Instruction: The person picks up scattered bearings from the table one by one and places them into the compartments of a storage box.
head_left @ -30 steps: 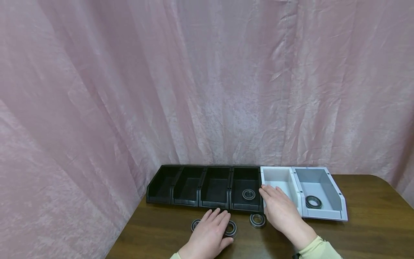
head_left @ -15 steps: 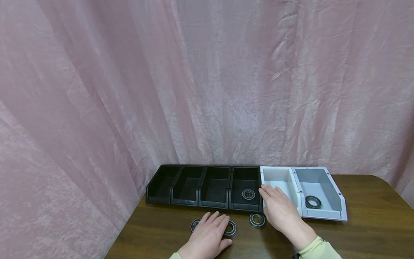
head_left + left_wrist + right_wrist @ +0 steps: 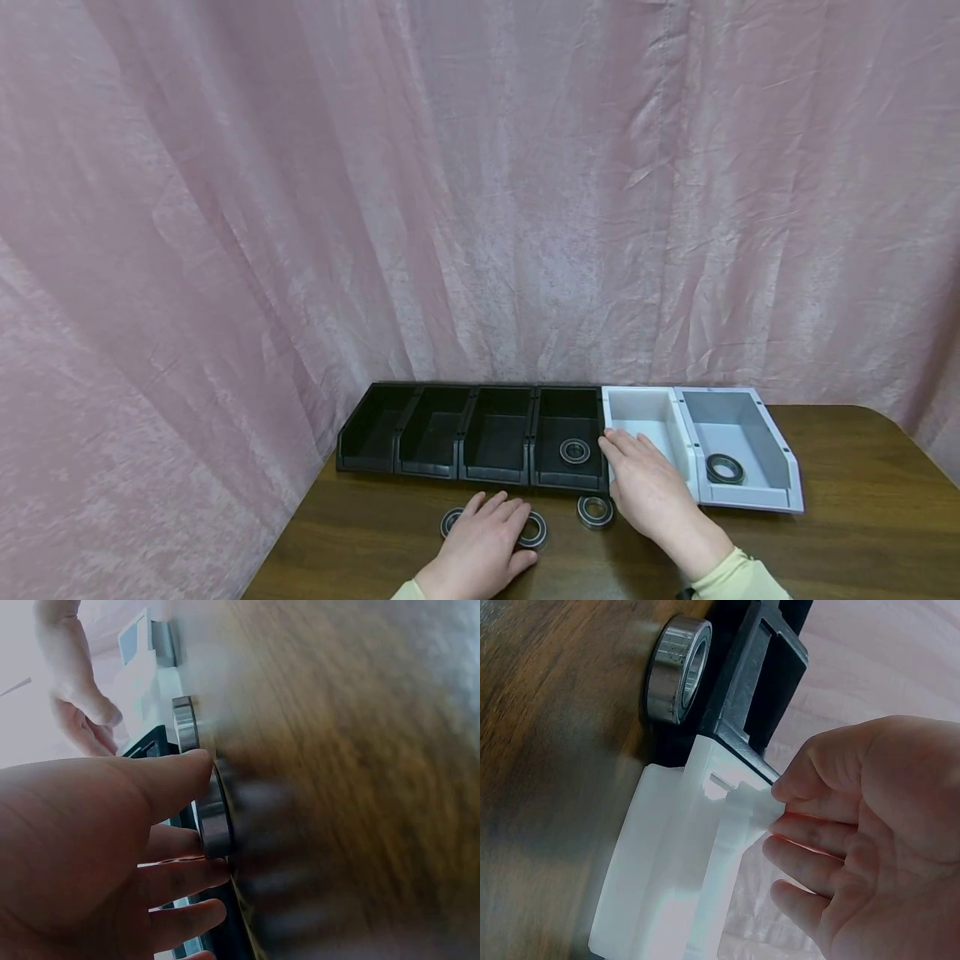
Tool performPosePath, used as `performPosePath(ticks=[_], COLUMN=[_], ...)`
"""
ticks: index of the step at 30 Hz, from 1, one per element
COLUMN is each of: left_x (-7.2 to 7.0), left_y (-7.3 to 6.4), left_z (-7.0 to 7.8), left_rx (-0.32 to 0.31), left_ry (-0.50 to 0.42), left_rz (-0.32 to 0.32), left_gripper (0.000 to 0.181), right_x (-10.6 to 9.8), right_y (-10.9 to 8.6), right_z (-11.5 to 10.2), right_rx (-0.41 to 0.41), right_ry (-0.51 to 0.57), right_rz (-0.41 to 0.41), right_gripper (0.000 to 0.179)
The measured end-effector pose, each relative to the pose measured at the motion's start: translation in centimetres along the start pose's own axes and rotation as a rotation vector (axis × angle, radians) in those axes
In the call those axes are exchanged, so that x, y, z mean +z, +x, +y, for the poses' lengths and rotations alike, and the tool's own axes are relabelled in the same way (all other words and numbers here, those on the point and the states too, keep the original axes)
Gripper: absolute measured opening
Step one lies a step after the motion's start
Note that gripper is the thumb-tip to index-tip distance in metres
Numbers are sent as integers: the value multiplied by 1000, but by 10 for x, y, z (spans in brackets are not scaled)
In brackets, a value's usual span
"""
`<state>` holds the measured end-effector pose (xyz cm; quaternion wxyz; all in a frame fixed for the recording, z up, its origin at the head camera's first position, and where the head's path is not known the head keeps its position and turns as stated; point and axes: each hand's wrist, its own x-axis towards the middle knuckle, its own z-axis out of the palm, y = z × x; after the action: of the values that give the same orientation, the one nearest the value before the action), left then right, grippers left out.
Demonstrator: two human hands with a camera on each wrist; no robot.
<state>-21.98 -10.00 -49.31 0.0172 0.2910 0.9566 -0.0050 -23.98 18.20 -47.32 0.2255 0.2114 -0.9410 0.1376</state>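
Observation:
My left hand (image 3: 478,547) lies low over the table with fingers extended, covering parts of two ball bearings. One bearing (image 3: 543,535) shows between its index finger and thumb; the other bearing (image 3: 447,523) peeks out past the far side of the hand. In the left wrist view, the thumb and fingertips are right at a bearing's steel rim (image 3: 216,829). My right hand (image 3: 652,487) reaches across the white bin (image 3: 693,467), its relaxed fingertips at the edge where that bin meets a black one. Close by, a third bearing (image 3: 664,682) lies on the table.
Black bins (image 3: 495,471) stand in a row, joined by the white bin and a grey bin (image 3: 780,450) on the right. One bearing (image 3: 565,452) is inside the rightmost black bin, another bearing (image 3: 724,481) in the grey bin. A pink curtain (image 3: 480,208) hangs behind the wooden table (image 3: 352,542).
My left hand has lowered slightly toward the bearings. The right hand stays at the white bin's edge, and the bearings and bins keep their places.

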Motion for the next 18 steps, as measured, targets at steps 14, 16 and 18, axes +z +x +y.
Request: performPosePath(ticks=[14,16,18], left_x=[0,0,0], left_y=[7,8,8], left_z=[1,1,1], left_rx=[-1,0,3], left_ry=[-12,-15,-18], left_rz=[11,18,26], left_gripper=[52,51,50], right_x=[-1,0,0], right_y=[0,0,1], right_z=[-1,-1,-1], right_rx=[3,4,4], right_ry=[9,8,6], right_rz=[0,-1,-2], right_gripper=[55,55,55])
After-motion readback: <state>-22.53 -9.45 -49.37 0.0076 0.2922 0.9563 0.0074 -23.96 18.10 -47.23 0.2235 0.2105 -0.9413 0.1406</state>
